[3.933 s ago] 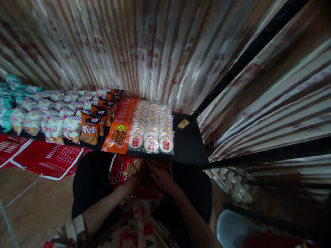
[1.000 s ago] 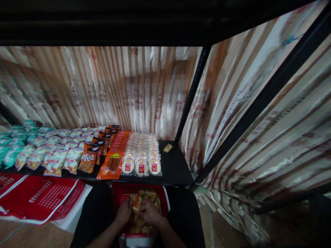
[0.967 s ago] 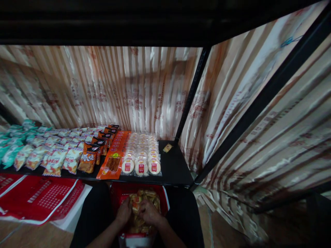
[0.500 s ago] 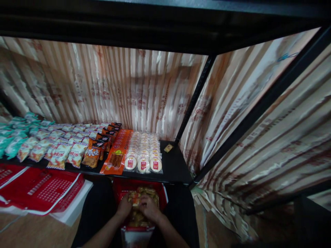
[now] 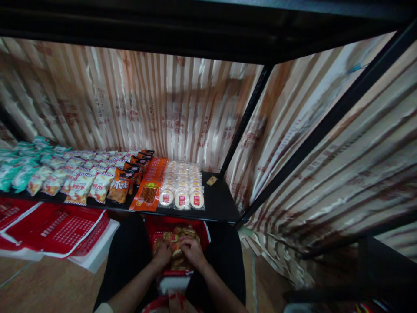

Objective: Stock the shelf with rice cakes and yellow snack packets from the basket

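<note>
Between my knees sits a red plastic basket [image 5: 203, 237] with small gold-wrapped snack packets [image 5: 185, 232] heaped inside. My left hand [image 5: 163, 254] is over its left half, fingers closed on a gold snack packet [image 5: 171, 237]. Close beside it, my right hand [image 5: 193, 252] reaches down among the packets with bent, pinched fingers; what they grip is hidden. In front, on a low black shelf [image 5: 221, 198], lie clear packs of round white crackers [image 5: 181, 200] and an orange bag of brown sticks [image 5: 148, 191]. A single small packet [image 5: 211, 180] rests by the corner post.
Further left on the shelf are brown snack bags [image 5: 119, 187], white snack bags [image 5: 78, 184] and teal bags [image 5: 22, 176] in rows. Another red basket [image 5: 65, 230] stands on the floor at left. A black post [image 5: 247, 121] and an upper shelf [image 5: 146, 30] frame the space.
The view has tilted slightly, so the shelf sits higher. My hands have drawn a little apart over the basket, and the packets between them have shifted.
</note>
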A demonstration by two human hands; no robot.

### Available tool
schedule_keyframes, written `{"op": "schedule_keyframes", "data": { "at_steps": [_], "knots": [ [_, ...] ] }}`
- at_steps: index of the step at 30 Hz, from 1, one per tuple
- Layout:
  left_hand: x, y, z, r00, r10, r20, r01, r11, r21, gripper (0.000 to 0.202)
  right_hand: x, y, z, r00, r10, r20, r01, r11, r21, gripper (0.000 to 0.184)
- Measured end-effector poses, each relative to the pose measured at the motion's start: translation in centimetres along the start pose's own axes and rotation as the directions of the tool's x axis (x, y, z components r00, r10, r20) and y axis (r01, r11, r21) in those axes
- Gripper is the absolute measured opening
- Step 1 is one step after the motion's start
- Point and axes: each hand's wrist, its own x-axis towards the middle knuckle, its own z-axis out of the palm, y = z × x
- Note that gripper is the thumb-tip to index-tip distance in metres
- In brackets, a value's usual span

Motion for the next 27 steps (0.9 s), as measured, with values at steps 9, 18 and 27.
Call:
{"op": "schedule_keyframes", "data": {
  "at_steps": [9, 18, 27],
  "knots": [
    [-1.6, 3.8, 1.0, 0.962, 0.143, 0.234, -0.093, 0.973, -0.211, 0.009, 0.2, -1.9, -2.8, 0.989, -0.092, -0.113, 0.104, 0.989, 0.105, 0.019],
    [-0.7, 9.5, -0.8, 0.942, 0.294, 0.165, -0.235, 0.923, -0.304, 0.007, 1.7, -4.7, -7.7, 0.967, -0.125, -0.224, 0.165, 0.972, 0.169, 0.029],
    [2.4, 17.2, -1.6, 0.943, 0.318, 0.104, -0.236, 0.853, -0.465, 0.012, 4.3, -4.6, -11.4, 0.942, 0.029, -0.334, 0.105, 0.921, 0.376, 0.041]
  ]
}}
